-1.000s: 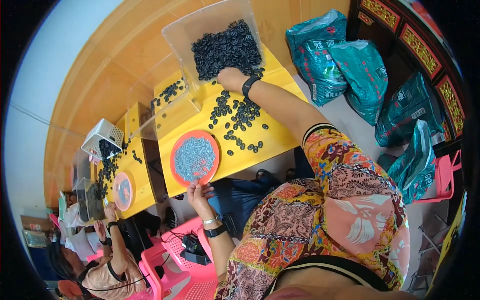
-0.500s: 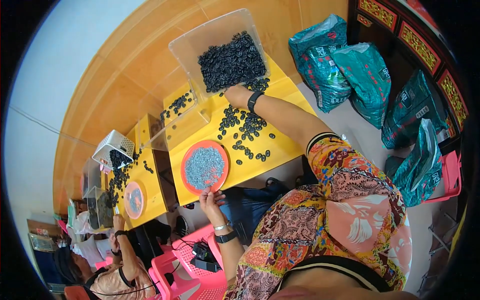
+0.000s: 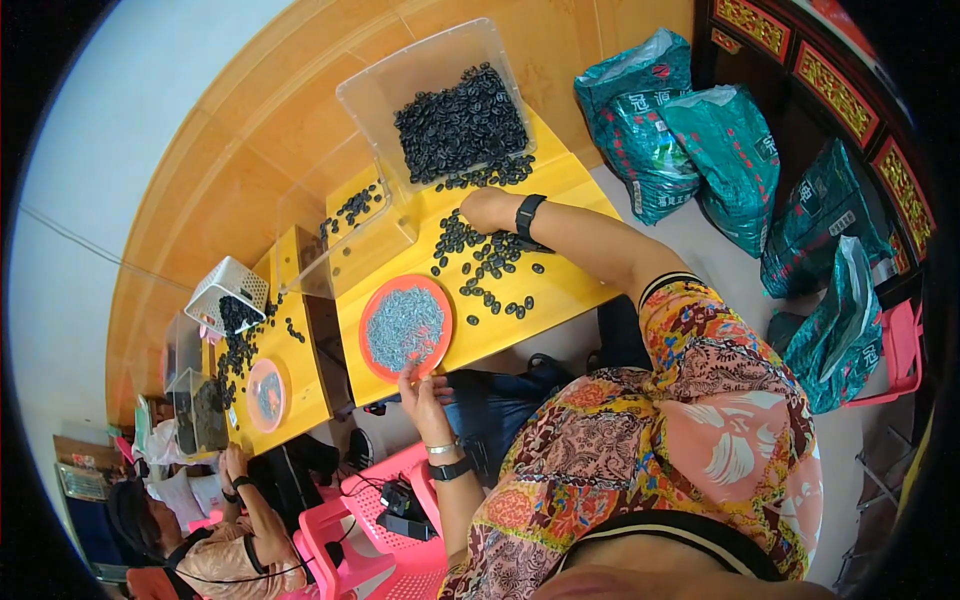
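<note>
1. Small black oval pieces (image 3: pixel 495 262), smooth and plastic-looking, lie scattered on the yellow wooden tabletop (image 3: pixel 562 160); many more fill the translucent plastic bin (image 3: pixel 375 105) beyond.
2. Right hand (image 3: pixel 490 210) is over the loose pieces, just in front of the bin; its fingertips are hidden, so I cannot tell whether its grip is spread or pinching one.
3. Each piece is probably light, stiff and a little slippery; holding one by its opposite edges seems surest.
4. Fine silvery metal-looking bits (image 3: pixel 400 325) fill the shallow round orange-red plate (image 3: pixel 449 330) near the tabletop's front edge. They look hard and thin, best taken singly between fingertip and thumb.
5. Left hand (image 3: pixel 425 398) is at the plate's near rim, fingers partly curled; whether its grip pinches anything, I cannot tell.
</note>
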### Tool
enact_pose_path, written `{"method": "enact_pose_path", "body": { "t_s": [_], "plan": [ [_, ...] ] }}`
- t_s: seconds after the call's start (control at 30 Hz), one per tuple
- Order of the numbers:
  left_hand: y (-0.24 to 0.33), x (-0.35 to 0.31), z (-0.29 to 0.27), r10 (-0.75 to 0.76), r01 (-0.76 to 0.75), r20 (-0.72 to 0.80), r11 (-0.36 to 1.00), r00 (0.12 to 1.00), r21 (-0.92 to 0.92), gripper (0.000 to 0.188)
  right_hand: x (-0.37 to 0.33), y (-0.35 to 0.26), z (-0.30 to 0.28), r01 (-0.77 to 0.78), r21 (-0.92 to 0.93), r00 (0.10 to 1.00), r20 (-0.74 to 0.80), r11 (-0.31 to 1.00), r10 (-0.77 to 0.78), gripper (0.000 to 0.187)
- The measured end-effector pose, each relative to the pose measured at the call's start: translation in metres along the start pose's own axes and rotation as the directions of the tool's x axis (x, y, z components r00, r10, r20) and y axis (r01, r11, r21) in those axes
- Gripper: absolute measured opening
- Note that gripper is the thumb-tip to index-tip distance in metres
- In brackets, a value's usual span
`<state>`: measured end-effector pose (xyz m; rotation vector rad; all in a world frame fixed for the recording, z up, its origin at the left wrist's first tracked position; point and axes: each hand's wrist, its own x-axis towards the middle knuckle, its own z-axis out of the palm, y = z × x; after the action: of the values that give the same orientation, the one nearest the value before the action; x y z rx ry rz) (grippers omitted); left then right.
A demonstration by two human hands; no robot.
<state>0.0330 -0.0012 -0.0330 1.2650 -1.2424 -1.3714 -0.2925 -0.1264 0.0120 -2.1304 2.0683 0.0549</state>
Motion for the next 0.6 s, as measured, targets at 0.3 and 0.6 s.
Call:
{"method": "enact_pose_path", "body": {
  "t_s": [0.3, 0.6],
  "plan": [
    [0.002, -0.002, 0.003, 0.003, -0.003, 0.051, 1.000, 0.999, 0.012, 0.033, 0.011, 0.002, 0.014, 0.079, 0.017, 0.997, -0.017, 0.997, -0.079, 0.018],
    [0.005, -0.005, -0.003, 0.025, -0.024, 0.088, 1.000, 0.996, -0.017, 0.027, -0.013, -0.009, -0.008, 0.169, 0.416, 0.964, -0.259, 0.894, -0.061, 0.017]
  ]
}}
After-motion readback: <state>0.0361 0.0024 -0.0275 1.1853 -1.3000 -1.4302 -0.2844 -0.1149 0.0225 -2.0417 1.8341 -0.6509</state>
